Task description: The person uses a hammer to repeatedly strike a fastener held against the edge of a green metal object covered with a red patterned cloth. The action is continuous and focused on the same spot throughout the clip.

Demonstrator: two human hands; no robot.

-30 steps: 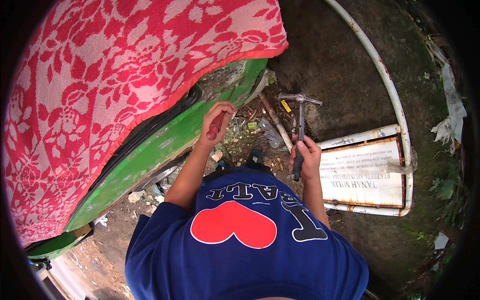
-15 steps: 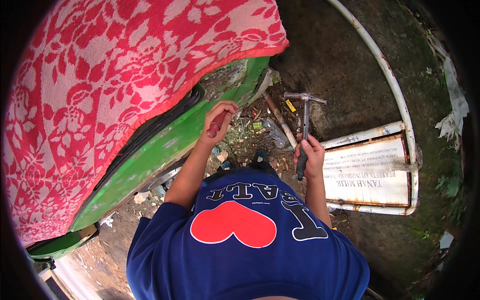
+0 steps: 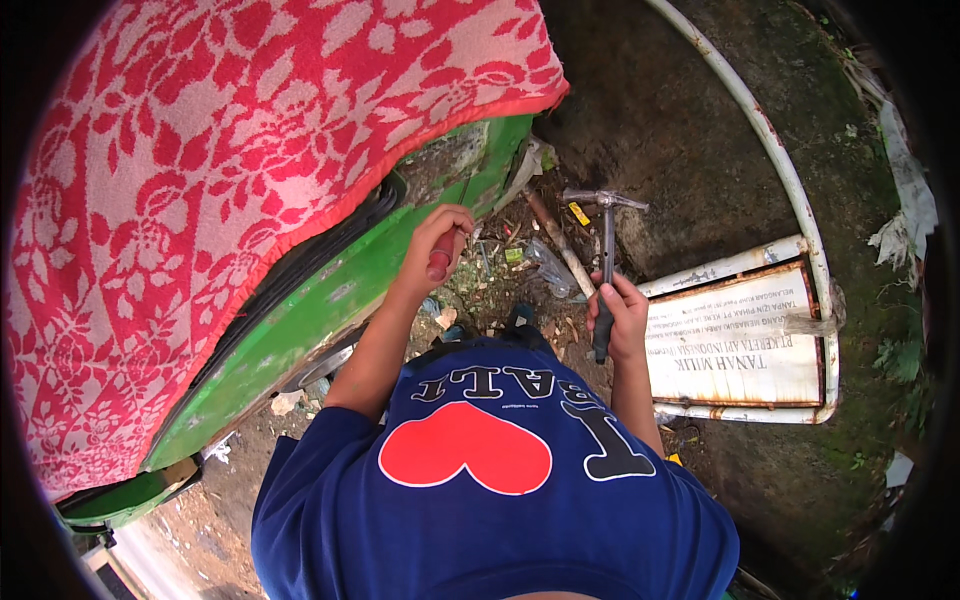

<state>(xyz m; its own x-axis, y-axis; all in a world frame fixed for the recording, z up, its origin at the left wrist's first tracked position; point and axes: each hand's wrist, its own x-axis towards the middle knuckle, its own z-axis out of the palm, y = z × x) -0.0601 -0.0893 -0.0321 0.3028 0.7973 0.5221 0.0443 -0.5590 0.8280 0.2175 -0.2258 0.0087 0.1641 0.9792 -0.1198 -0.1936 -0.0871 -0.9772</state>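
My right hand (image 3: 623,315) is closed around the dark grip of a hammer (image 3: 608,240), whose metal head points away from me, above the littered ground. Wrapped in my left hand (image 3: 437,246) is a tool with a dark red handle (image 3: 440,258). Its far end is hidden by my fingers, so its kind does not show. That hand is beside the green, scuffed body panel of a vehicle (image 3: 320,300); I cannot tell whether the tool touches it. A red and pink floral cloth (image 3: 250,150) drapes over the vehicle's upper part.
On the right lies a white, rusty-edged sign board (image 3: 740,350) in a curved white metal pipe frame (image 3: 760,120). A stick (image 3: 560,240), plastic scraps and small yellow pieces (image 3: 578,213) litter the dirt between. At lower left a green side mirror (image 3: 125,500) sticks out.
My left hand has turned slightly, and less of the red handle shows. The hammer stays in my right hand, almost in place. The whole view has shifted a little.
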